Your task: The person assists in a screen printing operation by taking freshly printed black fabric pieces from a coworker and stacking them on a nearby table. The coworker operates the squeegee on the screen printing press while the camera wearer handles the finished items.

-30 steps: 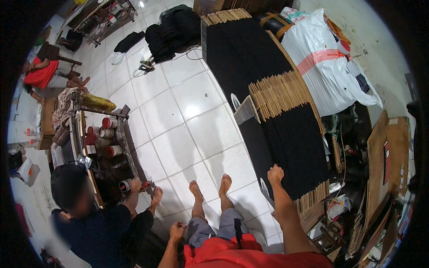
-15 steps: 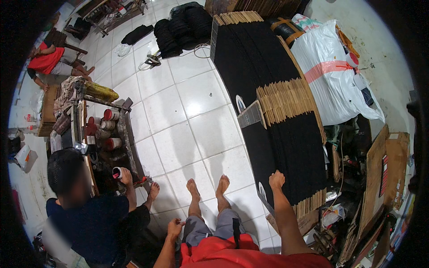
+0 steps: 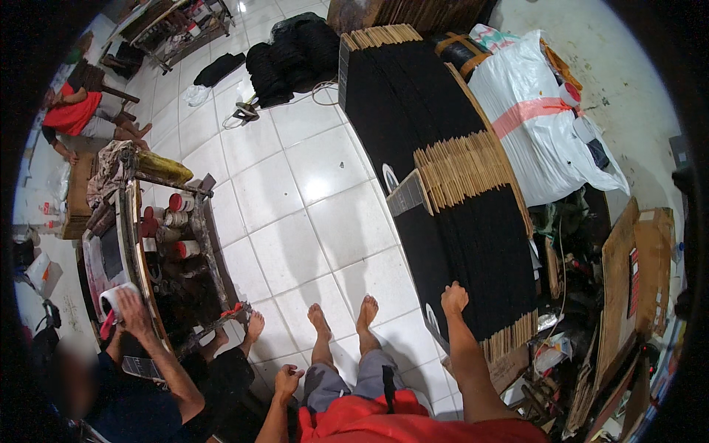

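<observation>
My right hand (image 3: 454,297) is closed in a fist and rests on the near left part of a long row of black cloth pieces (image 3: 487,266). Whether a cloth edge is inside that fist is hidden. Light-brown board edges (image 3: 465,170) show between the overlapping cloths, and a grey rectangular patch (image 3: 408,193) lies on the left side of the row. Beside my left thigh hangs my left hand (image 3: 286,382), its fingers loosely curled in, with nothing seen in them.
At the left, a co-worker's hand (image 3: 133,314) tips a white container (image 3: 114,299) over a stained worktable (image 3: 107,255). Paint tubs (image 3: 181,201) stand on its shelf. Black bundles (image 3: 288,63) sit on the tiled floor (image 3: 295,184). A white sack (image 3: 524,125) and cardboard sheets (image 3: 613,295) line the right.
The co-worker has leaned left and lifted the container from beside the shelf up over the worktable. My view has shifted slightly; both my hands stay nearly in place.
</observation>
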{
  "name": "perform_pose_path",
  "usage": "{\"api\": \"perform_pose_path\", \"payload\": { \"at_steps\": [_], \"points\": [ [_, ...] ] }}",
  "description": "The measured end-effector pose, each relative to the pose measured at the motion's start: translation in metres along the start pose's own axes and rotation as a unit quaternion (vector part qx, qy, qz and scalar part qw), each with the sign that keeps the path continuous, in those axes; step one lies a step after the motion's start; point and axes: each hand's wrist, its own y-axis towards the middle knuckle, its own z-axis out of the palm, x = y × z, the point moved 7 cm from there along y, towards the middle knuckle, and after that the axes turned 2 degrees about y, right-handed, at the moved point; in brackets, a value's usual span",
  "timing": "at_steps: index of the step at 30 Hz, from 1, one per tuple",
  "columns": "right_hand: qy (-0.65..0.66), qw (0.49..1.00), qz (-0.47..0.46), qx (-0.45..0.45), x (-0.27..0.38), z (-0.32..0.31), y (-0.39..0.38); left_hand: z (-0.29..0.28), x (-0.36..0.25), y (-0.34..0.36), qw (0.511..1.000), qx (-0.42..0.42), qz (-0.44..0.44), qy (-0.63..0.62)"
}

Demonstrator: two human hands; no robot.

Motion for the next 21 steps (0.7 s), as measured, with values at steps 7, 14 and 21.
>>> {"api": "perform_pose_path", "payload": {
  "at_steps": [7, 14, 21],
  "points": [
    [0.11, 0.977, -0.078, -0.168, 0.026, -0.06, -0.058, 0.014, 0.018, 0.014, 0.998, 0.015, 0.023, -0.051],
    [0.132, 0.988, -0.075, 0.033, 0.032, 0.006, -0.159, 0.008, 0.003, 0.018, 0.989, 0.023, 0.058, -0.134],
    [0.132, 0.965, 0.091, 0.209, -0.046, 0.06, -0.254, -0.014, 0.005, 0.036, 0.985, 0.123, 0.018, -0.117]
  ]
}}
